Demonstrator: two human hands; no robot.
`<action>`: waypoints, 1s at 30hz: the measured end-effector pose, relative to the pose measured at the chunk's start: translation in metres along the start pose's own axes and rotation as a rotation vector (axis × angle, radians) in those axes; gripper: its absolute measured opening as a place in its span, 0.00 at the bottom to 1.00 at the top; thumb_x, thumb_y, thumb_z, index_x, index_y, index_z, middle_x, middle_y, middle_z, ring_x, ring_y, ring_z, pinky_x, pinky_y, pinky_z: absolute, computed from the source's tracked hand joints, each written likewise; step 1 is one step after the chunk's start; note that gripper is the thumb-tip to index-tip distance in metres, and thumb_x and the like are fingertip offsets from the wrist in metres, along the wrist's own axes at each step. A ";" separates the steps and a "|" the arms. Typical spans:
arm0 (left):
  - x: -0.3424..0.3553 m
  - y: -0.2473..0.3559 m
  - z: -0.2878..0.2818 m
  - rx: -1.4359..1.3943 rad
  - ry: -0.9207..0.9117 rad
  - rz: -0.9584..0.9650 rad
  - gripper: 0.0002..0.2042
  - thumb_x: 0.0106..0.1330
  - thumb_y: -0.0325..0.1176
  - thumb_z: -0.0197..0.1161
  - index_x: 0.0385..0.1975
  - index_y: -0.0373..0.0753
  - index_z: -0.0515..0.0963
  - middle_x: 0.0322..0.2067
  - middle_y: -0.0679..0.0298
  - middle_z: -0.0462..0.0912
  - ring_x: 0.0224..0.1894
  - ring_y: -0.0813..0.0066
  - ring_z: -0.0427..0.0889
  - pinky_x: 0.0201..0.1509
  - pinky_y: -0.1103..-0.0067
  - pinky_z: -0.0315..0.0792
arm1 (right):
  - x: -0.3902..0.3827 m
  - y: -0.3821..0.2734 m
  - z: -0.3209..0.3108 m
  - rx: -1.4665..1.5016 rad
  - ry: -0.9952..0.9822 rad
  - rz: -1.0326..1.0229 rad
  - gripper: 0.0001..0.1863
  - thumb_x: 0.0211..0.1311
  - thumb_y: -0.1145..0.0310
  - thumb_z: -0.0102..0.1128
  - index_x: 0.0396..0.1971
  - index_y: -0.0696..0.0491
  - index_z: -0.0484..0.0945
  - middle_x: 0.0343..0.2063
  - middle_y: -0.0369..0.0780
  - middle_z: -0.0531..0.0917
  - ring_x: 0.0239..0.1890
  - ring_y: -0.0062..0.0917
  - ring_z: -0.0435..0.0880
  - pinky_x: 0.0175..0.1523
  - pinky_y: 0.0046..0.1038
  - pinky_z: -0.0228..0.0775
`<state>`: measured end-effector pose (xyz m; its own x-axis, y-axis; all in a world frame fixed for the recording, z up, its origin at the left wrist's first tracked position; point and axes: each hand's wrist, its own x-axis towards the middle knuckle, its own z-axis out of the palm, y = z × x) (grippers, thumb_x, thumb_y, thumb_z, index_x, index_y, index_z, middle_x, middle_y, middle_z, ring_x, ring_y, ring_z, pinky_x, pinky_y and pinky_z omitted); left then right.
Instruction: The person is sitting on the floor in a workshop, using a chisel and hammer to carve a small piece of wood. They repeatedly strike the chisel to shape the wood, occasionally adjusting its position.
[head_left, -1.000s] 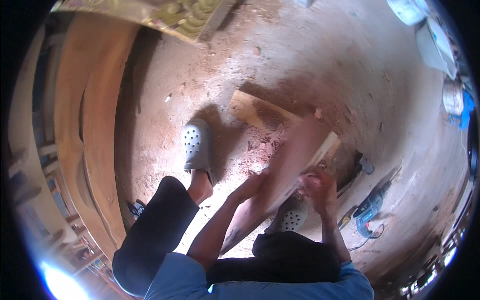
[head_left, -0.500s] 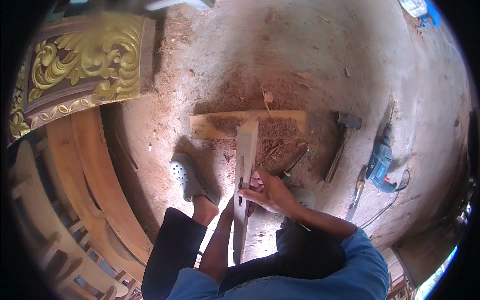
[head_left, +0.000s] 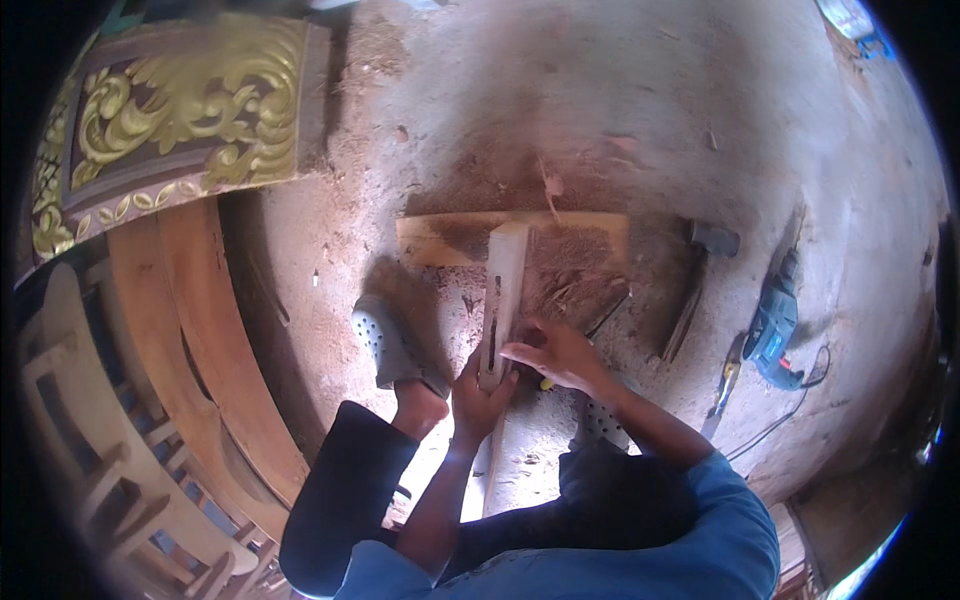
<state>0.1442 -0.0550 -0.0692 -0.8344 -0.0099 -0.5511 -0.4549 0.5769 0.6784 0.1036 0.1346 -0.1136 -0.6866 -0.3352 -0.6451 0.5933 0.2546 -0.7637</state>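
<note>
The wooden bar [head_left: 506,265] in my grip presents pale, matt, fairly smooth faces. The crosswise board [head_left: 425,241] is bare matt wood. The carved panel [head_left: 270,110] bears glossy gold-coloured relief. The drill casing [head_left: 771,335] looks plastic, the hammer head [head_left: 716,239] dull metal. The floor [head_left: 450,100] is rough and dusty; my sleeve [head_left: 738,510], matt cloth.

Floor [head_left: 640,110] dusty, blotchy grey-brown. From where I stand: gilded carved panel [head_left: 190,110] upper left, long brown planks [head_left: 235,340] below, pale slatted wooden furniture [head_left: 58,325] far left. Bright light [head_left: 875,557] lower right edge.
</note>
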 end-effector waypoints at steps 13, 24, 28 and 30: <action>-0.008 -0.003 0.002 0.195 0.151 0.002 0.27 0.61 0.45 0.70 0.59 0.39 0.77 0.44 0.49 0.86 0.47 0.50 0.87 0.51 0.64 0.79 | -0.035 -0.001 -0.082 -0.332 0.106 -0.187 0.22 0.68 0.52 0.60 0.47 0.57 0.80 0.36 0.50 0.87 0.42 0.44 0.88 0.48 0.43 0.79; -0.003 -0.007 -0.001 0.254 0.044 0.067 0.29 0.64 0.44 0.67 0.63 0.38 0.73 0.46 0.45 0.85 0.47 0.45 0.85 0.52 0.61 0.78 | -0.015 -0.072 -0.050 -0.642 0.050 -0.087 0.28 0.62 0.41 0.63 0.43 0.55 0.82 0.36 0.51 0.87 0.43 0.50 0.87 0.47 0.49 0.78; -0.002 -0.010 -0.003 0.286 0.027 0.091 0.27 0.64 0.45 0.67 0.59 0.36 0.75 0.42 0.45 0.86 0.44 0.44 0.86 0.49 0.61 0.79 | -0.040 -0.081 -0.033 -0.858 -0.117 0.042 0.26 0.65 0.44 0.63 0.49 0.51 0.82 0.40 0.47 0.88 0.45 0.45 0.87 0.50 0.44 0.78; -0.003 -0.012 -0.003 0.350 0.048 0.088 0.24 0.65 0.48 0.66 0.51 0.33 0.79 0.38 0.44 0.86 0.41 0.43 0.86 0.46 0.59 0.79 | -0.056 -0.090 -0.038 -0.885 -0.052 0.077 0.26 0.64 0.45 0.63 0.49 0.51 0.82 0.41 0.48 0.87 0.45 0.45 0.87 0.50 0.45 0.78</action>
<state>0.1511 -0.0641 -0.0747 -0.8828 0.0188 -0.4694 -0.2537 0.8219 0.5100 0.0723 0.1652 -0.0095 -0.6254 -0.3240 -0.7098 0.0795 0.8785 -0.4711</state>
